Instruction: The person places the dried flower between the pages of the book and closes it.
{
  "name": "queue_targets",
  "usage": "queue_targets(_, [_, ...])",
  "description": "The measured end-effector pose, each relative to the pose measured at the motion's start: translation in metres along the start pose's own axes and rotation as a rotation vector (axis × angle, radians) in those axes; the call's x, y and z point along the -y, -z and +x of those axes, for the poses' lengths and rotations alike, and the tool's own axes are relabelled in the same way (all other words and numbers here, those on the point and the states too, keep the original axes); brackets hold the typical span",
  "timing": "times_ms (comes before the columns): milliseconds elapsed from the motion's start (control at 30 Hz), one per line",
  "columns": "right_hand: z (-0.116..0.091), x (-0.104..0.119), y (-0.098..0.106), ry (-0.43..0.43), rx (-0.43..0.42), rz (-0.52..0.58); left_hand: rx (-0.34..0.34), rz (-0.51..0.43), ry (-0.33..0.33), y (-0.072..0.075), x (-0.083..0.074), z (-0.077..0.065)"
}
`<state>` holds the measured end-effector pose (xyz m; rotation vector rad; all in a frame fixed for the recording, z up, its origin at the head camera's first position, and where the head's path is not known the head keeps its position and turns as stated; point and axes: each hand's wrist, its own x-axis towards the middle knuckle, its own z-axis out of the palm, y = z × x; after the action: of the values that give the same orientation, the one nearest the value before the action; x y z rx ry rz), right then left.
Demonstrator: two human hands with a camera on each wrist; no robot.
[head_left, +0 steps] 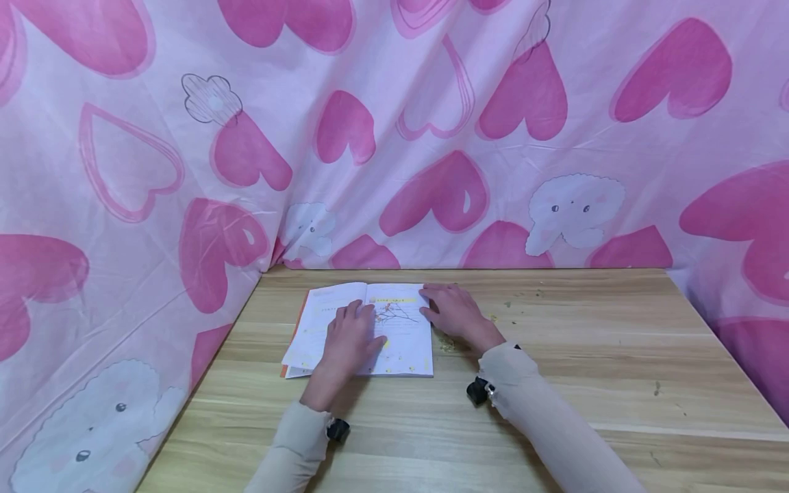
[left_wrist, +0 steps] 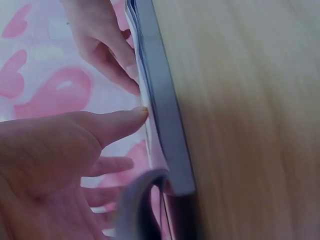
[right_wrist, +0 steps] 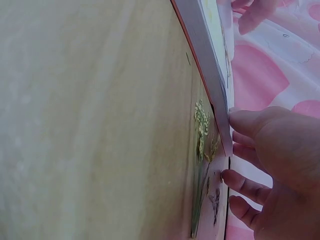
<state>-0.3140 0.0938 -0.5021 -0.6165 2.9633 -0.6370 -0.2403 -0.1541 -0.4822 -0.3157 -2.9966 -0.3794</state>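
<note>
1. While two hands lay about it, one open book [head_left: 407,359], white-paged, with an orange cover showing along its left edge, occupied the table [head_left: 592,356] left of centre in the lower half of the head frame.
2. Left hand [head_left: 350,339], one: set across the book's gutter, fingers pointing toward the top of the head frame, extended and clasping nothing; in the left wrist view the thumb touched the page edge.
3. Right hand [head_left: 459,311], one: placed at the upper right corner of the book, thumb against the page edge in the right wrist view, remaining fingers apart and loosely bent, with nothing clamped between them.
4. Dried sprig [head_left: 388,311], one: thin, branching, orange-tinged at the left; lay on the upper right page, between the hands.
5. Pale flower head [right_wrist: 201,127], one, on a green stem: lay on the table just beside the book, right of centre in the right wrist frame.
6. Plant scraps [head_left: 540,293], several, small: scattered right of the right hand.
7. Sleeves [head_left: 296,438], two, light beige: each bore a black device [head_left: 337,430] near the cuff.
8. Pink cloth [head_left: 585,150], heart-patterned: filled the upper half of the head frame.
</note>
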Motion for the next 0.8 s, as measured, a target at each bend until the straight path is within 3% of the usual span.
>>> queue_targets(100, [-0.001, 0.0, 0.0, -0.003, 0.001, 0.004, 0.02, 0.013, 0.028, 0.002, -0.006, -0.003])
queue_targets(367, [-0.002, 0.0, 0.001, -0.017, 0.002, 0.013, 0.043, 0.015, 0.013, -0.001, -0.016, -0.012])
queue_targets(467, [-0.002, 0.0, 0.001, -0.014, 0.0, 0.016, 0.012, 0.014, -0.065, -0.004, -0.02, -0.014])
queue_targets(600, [-0.002, 0.0, 0.001, -0.02, 0.008, 0.024, -0.046, -0.009, -0.246, -0.007, -0.029, -0.015])
queue_targets(700, [-0.002, -0.001, 0.002, -0.026, 0.012, 0.029, 0.003, -0.049, -0.316, -0.01, -0.037, -0.016])
queue_targets(800, [-0.003, -0.001, 0.002, -0.025, 0.011, 0.028, 0.085, -0.08, -0.297, -0.013, -0.044, -0.016])
